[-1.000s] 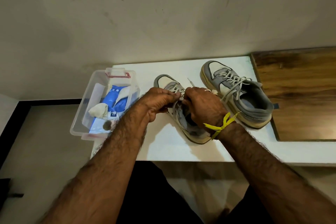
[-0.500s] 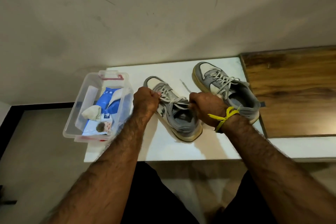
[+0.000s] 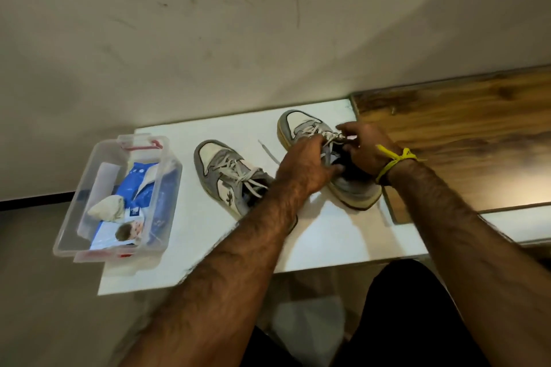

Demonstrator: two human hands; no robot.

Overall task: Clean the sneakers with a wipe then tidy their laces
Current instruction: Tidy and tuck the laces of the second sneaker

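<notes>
Two grey and white sneakers stand on a white table [image 3: 343, 235]. The left sneaker [image 3: 222, 173] lies free, its laces tied across the tongue. Both hands are on the right sneaker [image 3: 301, 126]. My left hand [image 3: 307, 164] grips its laces over the tongue. My right hand [image 3: 362, 147], with a yellow band at the wrist, pinches the laces from the far side. One loose lace end [image 3: 268, 153] trails on the table between the two shoes. The right sneaker's middle is hidden by my hands.
A clear plastic bin [image 3: 89, 188] with red latches sits at the table's left edge, holding a blue wipes pack [image 3: 137, 188] and a crumpled used wipe [image 3: 107, 208]. A wooden board [image 3: 465, 140] lies right of the shoes. A wall stands close behind.
Both hands left the left sneaker's laces and moved right onto the right sneaker's laces. The camera view shifted too.
</notes>
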